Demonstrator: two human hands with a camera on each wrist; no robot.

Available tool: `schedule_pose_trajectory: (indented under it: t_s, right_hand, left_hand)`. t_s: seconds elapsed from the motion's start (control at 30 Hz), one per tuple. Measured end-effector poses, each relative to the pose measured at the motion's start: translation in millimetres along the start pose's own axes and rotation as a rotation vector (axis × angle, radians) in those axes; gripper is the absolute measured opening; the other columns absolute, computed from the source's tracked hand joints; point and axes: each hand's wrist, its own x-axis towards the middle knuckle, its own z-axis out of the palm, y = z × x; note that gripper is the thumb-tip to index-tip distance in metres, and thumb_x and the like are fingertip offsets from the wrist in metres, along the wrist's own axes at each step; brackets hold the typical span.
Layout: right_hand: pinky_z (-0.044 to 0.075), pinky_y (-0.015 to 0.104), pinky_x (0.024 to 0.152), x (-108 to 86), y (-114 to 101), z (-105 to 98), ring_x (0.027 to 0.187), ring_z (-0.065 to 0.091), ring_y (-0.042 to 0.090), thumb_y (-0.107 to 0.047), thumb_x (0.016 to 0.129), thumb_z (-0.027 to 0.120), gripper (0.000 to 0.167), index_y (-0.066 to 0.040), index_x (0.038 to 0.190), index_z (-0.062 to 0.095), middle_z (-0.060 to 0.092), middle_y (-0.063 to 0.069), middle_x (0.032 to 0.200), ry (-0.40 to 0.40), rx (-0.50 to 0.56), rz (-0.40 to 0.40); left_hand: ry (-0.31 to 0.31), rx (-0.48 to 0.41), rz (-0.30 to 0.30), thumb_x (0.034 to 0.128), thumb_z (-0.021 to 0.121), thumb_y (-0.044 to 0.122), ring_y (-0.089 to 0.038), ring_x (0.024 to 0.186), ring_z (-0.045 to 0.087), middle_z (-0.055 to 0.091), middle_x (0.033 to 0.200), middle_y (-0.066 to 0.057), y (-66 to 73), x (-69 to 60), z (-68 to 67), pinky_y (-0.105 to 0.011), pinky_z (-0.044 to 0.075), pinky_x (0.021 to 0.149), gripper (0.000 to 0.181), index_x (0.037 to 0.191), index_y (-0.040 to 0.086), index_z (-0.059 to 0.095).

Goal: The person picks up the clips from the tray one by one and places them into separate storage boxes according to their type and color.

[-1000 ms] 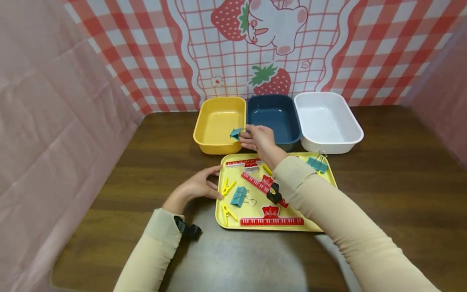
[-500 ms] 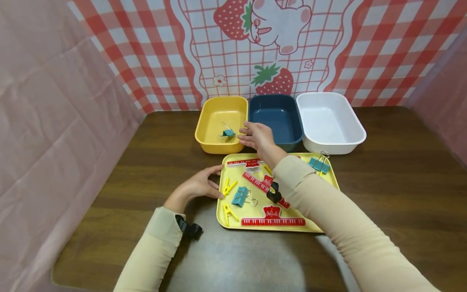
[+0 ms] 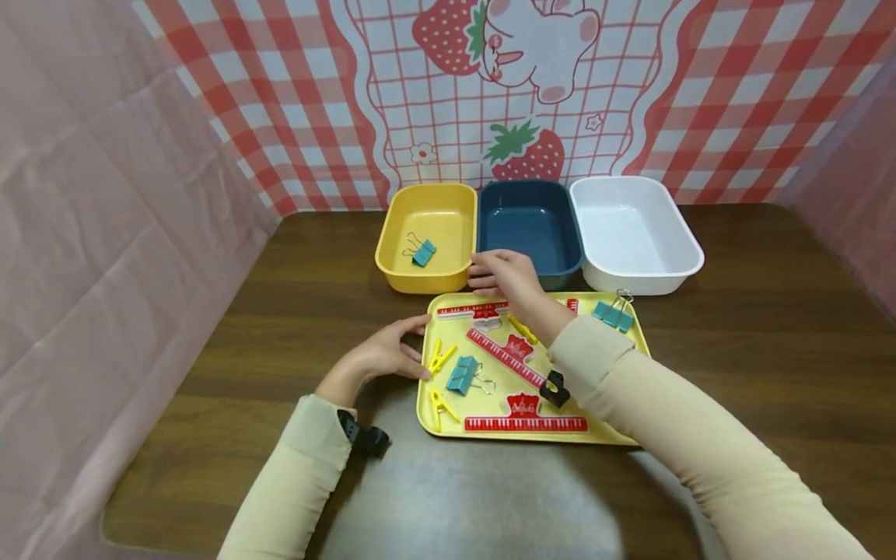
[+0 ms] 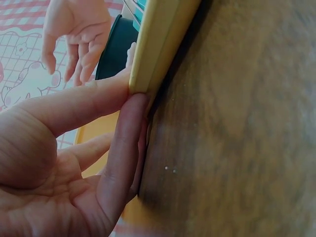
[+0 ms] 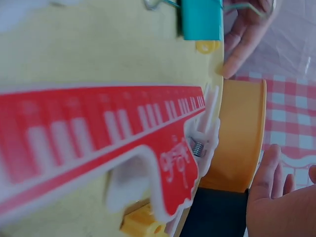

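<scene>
My left hand [image 3: 381, 355] touches the left rim of the yellow tray [image 3: 609, 434] with thumb and fingertips. My right hand [image 3: 514, 281] hovers empty over the tray's far edge, in front of the dark blue bin [image 3: 530, 225], fingers loosely extended. Inside the yellow bin [image 3: 437, 204] lies a teal binder clip [image 3: 423, 253]. On the tray are another teal binder clip [image 3: 462, 376], a third teal clip [image 3: 614, 315] at the far right corner, yellow pegs [image 3: 439, 358] and red piano-keyboard clips [image 3: 525, 424]. My right arm hides part of the tray.
A white bin [image 3: 633, 233] stands right of the blue one; all three bins are side by side behind the tray. Brown wooden table [image 3: 763, 327] surrounds them, with a checked cloth [image 3: 294, 117] behind.
My right hand released the binder clip into the yellow bin, where it dropped and settled. The hand then moved back slightly toward the tray. My left hand stayed at the rim.
</scene>
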Motion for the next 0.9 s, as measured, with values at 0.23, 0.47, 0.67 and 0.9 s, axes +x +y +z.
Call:
schedule_pose_trajectory:
  t_s: [0.23,0.47,0.67,0.9]
  right_hand:
    - [0.054,0.034,0.078,-18.7,6,-2,0.095,0.062,0.029,-0.025,0.092,0.060,0.031,-0.003,0.113,0.058,0.059,0.016,0.112,-0.051,-0.151,-0.014]
    - [0.051,0.042,0.085,-42.3,16,-1,0.095,0.059,0.034,-0.021,0.087,0.067,0.034,-0.001,0.113,0.057,0.059,0.015,0.109,-0.139,-0.265,-0.041]
    - [0.050,0.030,0.074,-60.2,24,0,0.091,0.056,0.021,-0.024,0.080,0.073,0.037,-0.003,0.108,0.062,0.062,0.007,0.100,-0.177,-0.491,-0.092]
    - [0.051,0.032,0.075,-71.6,31,-1,0.091,0.056,0.023,-0.023,0.074,0.079,0.037,-0.005,0.102,0.063,0.061,0.008,0.102,-0.263,-0.657,-0.135]
  left_hand:
    - [-0.002,0.003,-0.001,0.0702,0.076,-0.010,-0.025,0.093,0.058,0.034,0.135,-0.016,0.7,0.6,-0.5,-0.033,0.055,0.073,0.092,0.146,0.010,0.029]
    - [-0.006,0.009,-0.006,0.0704,0.076,-0.009,-0.025,0.092,0.058,0.034,0.135,-0.016,-0.6,-0.8,0.0,-0.033,0.055,0.073,0.091,0.146,0.010,0.029]
    - [-0.004,0.026,0.015,0.0691,0.077,-0.009,-0.025,0.091,0.058,0.036,0.133,-0.017,-1.8,-1.7,0.5,-0.032,0.055,0.073,0.092,0.146,0.008,0.029]
    - [-0.022,-0.001,0.049,0.0688,0.075,-0.013,-0.027,0.091,0.058,0.034,0.134,-0.019,-1.2,-0.9,-0.3,-0.033,0.055,0.073,0.093,0.146,0.006,0.027]
